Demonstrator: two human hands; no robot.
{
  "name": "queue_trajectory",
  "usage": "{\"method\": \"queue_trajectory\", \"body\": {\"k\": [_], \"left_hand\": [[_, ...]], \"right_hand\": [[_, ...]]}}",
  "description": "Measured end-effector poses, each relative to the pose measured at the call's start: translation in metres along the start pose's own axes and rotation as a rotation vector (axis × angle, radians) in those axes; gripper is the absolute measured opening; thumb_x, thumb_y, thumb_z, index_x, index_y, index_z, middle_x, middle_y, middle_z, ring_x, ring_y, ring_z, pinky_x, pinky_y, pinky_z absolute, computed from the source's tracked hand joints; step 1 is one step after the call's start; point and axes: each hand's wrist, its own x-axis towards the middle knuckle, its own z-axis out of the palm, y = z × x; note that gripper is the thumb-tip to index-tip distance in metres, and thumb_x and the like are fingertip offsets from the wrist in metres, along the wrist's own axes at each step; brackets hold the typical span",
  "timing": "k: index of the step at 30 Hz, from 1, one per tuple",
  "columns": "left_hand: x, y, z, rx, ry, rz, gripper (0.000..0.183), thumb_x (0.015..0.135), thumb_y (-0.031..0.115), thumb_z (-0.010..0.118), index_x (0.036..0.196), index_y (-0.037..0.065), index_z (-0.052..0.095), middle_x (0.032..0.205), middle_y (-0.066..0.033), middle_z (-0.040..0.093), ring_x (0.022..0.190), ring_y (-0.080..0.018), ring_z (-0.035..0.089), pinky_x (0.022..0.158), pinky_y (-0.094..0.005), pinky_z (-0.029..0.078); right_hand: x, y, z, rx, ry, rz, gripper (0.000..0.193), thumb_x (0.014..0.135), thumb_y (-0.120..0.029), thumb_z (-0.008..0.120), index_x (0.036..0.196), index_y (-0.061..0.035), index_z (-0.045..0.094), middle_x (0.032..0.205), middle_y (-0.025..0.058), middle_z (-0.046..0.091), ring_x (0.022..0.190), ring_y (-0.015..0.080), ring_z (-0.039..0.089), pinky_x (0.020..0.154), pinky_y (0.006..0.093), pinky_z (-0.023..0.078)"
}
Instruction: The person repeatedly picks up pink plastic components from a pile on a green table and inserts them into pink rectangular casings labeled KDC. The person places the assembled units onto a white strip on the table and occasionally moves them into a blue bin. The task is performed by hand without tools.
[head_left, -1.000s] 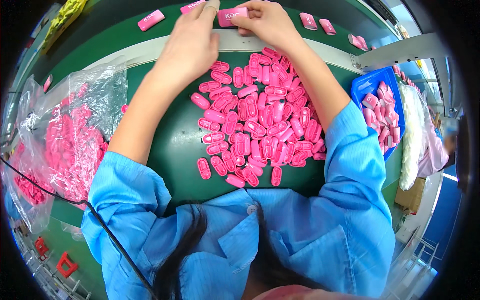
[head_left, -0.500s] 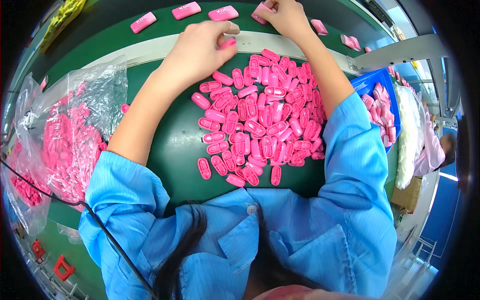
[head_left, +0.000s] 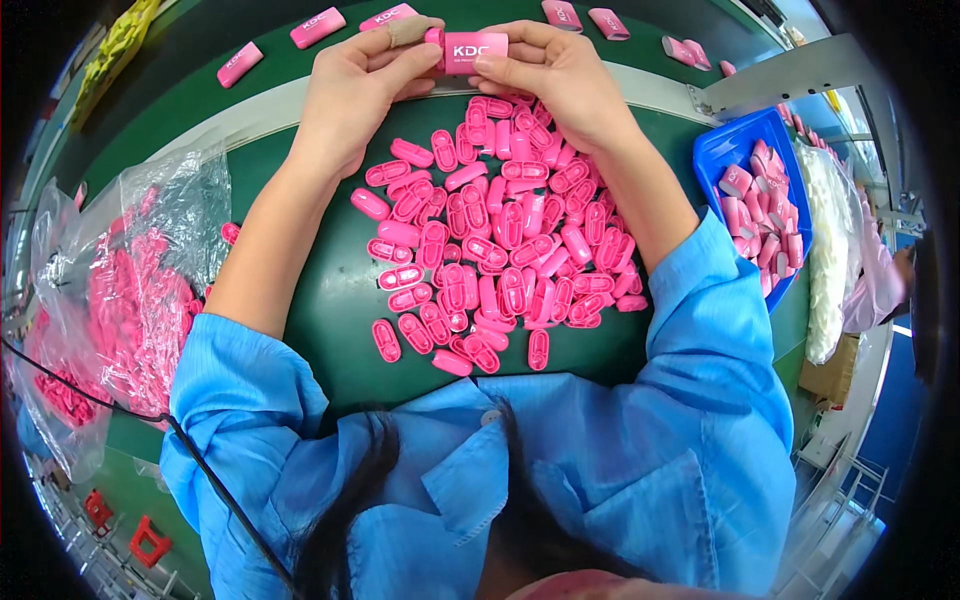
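At the top of the head view my two hands meet over the pale rail. My right hand (head_left: 568,85) grips a flat pink case (head_left: 472,50) with white print, thumb on its front. In my left hand (head_left: 358,88) a small pink end cap (head_left: 435,42) is pinched against the case's left end; I cannot tell whether it is seated. A tan wrap covers one left fingertip. Below my hands many loose pink oval caps (head_left: 515,225) lie heaped on the green tabletop (head_left: 335,290), several with their hollow side up.
More printed pink cases (head_left: 318,27) lie on the green strip beyond the pale rail (head_left: 235,125). A blue bin (head_left: 708,160) with pink cases stands at the right, beside a white plastic bag (head_left: 825,260). Clear bags (head_left: 205,165) of pink parts rest at the left. A black cable (head_left: 225,490) crosses my left sleeve.
My right hand has lifted a case from the far strip and brought it left and nearer. The cap in my left hand now meets the case's end.
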Motion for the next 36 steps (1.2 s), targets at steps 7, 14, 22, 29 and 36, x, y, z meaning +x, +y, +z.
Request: {"method": "queue_trajectory", "body": {"k": [7,14,22,29,36], "left_hand": [[-0.01,0.015,0.011,0.284,0.017,0.17,0.041,0.086,0.009,0.059,0.123,-0.007,0.051,0.09,-0.0211,0.066,0.085,-0.032,0.064,0.079,-0.0345,0.052],[-0.008,0.0,0.015,0.318,0.055,0.13,0.028,0.087,0.008,0.061,0.114,0.004,0.064,0.096,-0.0121,0.07,0.084,-0.0198,0.067,0.079,-0.0281,0.052],[-0.02,0.017,0.023,0.845,0.083,0.296,0.049,0.086,0.005,0.054,0.129,-0.012,0.039,0.095,-0.0321,0.06,0.089,-0.0436,0.061,0.077,-0.0462,0.048],[-0.009,0.024,0.013,0.869,-0.268,0.901,0.04,0.074,-0.009,0.049,0.109,0.005,0.063,0.122,-0.0121,0.059,0.111,-0.0343,0.054,0.099,-0.0419,0.042],[-0.021,0.021,0.016,1.038,-0.493,0.635,0.026,0.077,-0.001,0.058,0.101,0.005,0.064,0.102,-0.0103,0.064,0.098,-0.0293,0.06,0.087,-0.0396,0.048]], "right_hand": [[-0.003,-0.002,0.0,0.006,0.06,-0.068,0.035,0.086,-0.005,0.066,0.118,0.0042,0.056,0.106,0.0125,0.066,0.09,0.0167,0.066,0.082,0.0259,0.054],[-0.004,-0.005,0.004,-0.096,0.094,-0.103,0.034,0.085,-0.004,0.067,0.117,0.0055,0.057,0.105,0.0135,0.066,0.09,0.0162,0.066,0.082,0.0259,0.054],[0.004,-0.017,0.022,-0.276,0.161,-0.198,0.025,0.084,-0.003,0.065,0.106,0.0077,0.06,0.088,0.0112,0.069,0.078,0.0135,0.065,0.065,0.023,0.053],[0.086,0.006,-0.01,-0.739,0.091,-0.146,0.031,0.081,-0.015,0.069,0.104,0.0058,0.065,0.084,0.0122,0.07,0.076,0.0138,0.066,0.065,0.0271,0.052],[0.101,0.0,-0.048,-1.44,0.242,-0.339,0.034,0.081,-0.027,0.063,0.097,0.0015,0.069,0.094,0.0243,0.066,0.091,0.0394,0.063,0.083,0.0421,0.051]]}}
